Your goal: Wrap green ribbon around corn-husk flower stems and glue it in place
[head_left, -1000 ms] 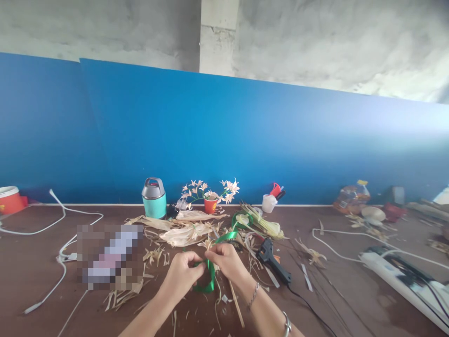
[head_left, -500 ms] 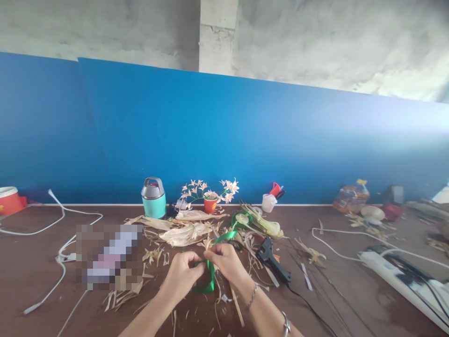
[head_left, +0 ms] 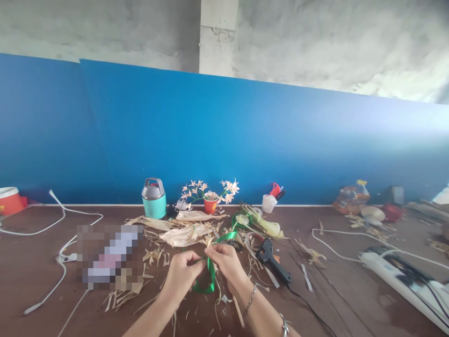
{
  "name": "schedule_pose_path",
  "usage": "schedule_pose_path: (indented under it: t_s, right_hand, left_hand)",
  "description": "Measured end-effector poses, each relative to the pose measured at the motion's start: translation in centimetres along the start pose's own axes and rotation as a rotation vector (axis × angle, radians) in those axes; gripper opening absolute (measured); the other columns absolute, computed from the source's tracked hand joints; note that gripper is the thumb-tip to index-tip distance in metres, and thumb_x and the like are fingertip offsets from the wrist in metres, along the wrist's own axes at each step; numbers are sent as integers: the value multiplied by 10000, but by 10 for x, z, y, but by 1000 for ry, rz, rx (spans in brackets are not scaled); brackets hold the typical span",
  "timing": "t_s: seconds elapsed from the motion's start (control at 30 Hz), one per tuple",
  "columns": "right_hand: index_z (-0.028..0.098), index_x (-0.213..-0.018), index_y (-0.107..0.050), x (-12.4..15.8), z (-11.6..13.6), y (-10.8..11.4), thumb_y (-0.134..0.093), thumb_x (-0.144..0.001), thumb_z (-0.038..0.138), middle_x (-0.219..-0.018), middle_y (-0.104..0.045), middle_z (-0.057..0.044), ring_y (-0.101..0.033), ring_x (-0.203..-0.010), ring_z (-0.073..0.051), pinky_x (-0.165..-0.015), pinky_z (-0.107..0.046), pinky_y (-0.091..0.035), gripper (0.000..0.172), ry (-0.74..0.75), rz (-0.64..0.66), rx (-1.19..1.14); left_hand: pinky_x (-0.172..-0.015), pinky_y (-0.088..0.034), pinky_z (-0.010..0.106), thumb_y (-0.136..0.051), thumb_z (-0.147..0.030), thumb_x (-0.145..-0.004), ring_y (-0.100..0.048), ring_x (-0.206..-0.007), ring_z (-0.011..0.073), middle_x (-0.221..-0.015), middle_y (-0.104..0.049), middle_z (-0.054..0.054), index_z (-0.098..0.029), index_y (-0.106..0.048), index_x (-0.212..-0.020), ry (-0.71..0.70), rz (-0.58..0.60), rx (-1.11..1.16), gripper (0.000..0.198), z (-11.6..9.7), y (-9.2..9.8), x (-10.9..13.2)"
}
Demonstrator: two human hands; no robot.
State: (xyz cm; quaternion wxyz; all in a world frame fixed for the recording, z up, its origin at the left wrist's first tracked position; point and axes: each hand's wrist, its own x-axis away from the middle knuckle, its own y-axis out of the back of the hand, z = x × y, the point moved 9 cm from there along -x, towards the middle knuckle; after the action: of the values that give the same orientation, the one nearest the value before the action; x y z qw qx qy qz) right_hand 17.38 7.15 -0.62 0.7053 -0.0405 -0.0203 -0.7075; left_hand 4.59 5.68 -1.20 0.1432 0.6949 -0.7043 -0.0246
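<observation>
My left hand (head_left: 184, 276) is closed in a pinch on what looks like the thin stem of a pale corn-husk flower (head_left: 208, 240). Thumb and forefinger of my right hand (head_left: 228, 267) pinch a shiny green ribbon (head_left: 211, 276) right beside it, at the flower's base. One stretch of the ribbon hangs in a loop below the hands, and another runs back over the right fingers toward its roll (head_left: 242, 219). The fingertips of both hands nearly meet, and the stem between them is mostly hidden.
A black glue gun (head_left: 273, 262) lies right of my hands, its cord trailing forward. Dried husks (head_left: 185, 234) and scraps lie behind. A red cup (head_left: 210, 205) of husk flowers stands near the blue partition, beside a teal flask (head_left: 154, 206). A power strip (head_left: 403, 285) is far right.
The flower has shifted slightly to the right and tipped more upright. Both hands keep their pinch and have barely moved.
</observation>
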Motion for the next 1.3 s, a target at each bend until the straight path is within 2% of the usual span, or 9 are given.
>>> schedule_pose_path:
  t_s: [0.2, 0.43, 0.77, 0.93, 1.1, 1.3]
  right_hand:
    - [154, -504, -496, -2, -3, -1, -673, -564, 475, -458, -384, 53, -285, -455, -66, -448, -224, -216, 372, 0, 28, -40]
    - [180, -512, -419, 1, 4, -4, -643, -603, 441, -462, -327, 71, -239, -458, -62, -449, -229, -172, 356, 33, 65, -45]
    - [176, -479, -405, -2, 10, -3, -648, -598, 411, -482, -304, 70, -235, -491, -66, -475, -233, -177, 358, 65, 150, 30]
    - [179, -492, -415, 0, 8, -4, -644, -602, 432, -480, -307, 72, -229, -473, -62, -462, -230, -180, 358, 29, 178, 51]
    - [172, -466, -429, -1, 11, -6, -658, -581, 402, -471, -330, 63, -257, -486, -69, -473, -233, -190, 345, 55, 152, 94]
    - [169, -456, -428, -2, 11, -6, -649, -582, 375, -472, -323, 66, -250, -484, -67, -484, -237, -180, 327, 52, 159, 98]
  left_hand:
    - [-323, -279, 172, -599, -311, -622, -362, -299, 75, -310, -377, -94, -190, -505, -514, -11, 19, 17, 187, -1, -2, 2]
    - [-332, -247, 163, -572, -271, -630, -341, -296, 60, -315, -373, -92, -185, -485, -484, -24, 21, -2, 191, -4, 1, 1]
    - [-328, -232, 163, -550, -305, -622, -352, -330, 51, -436, -479, -60, -161, -551, -541, 1, 95, 103, 165, -6, -4, 3]
    - [-318, -192, 159, -554, -303, -618, -301, -313, 35, -432, -459, -69, -155, -558, -561, 18, 76, 101, 159, -6, -2, 4]
    - [-303, -203, 162, -557, -298, -632, -327, -305, 47, -407, -449, -66, -159, -565, -556, 36, 80, -36, 158, -3, 0, 1]
    - [-314, -201, 155, -576, -271, -627, -327, -305, 46, -371, -395, -84, -177, -486, -498, 20, 85, -29, 183, -4, -2, 2]
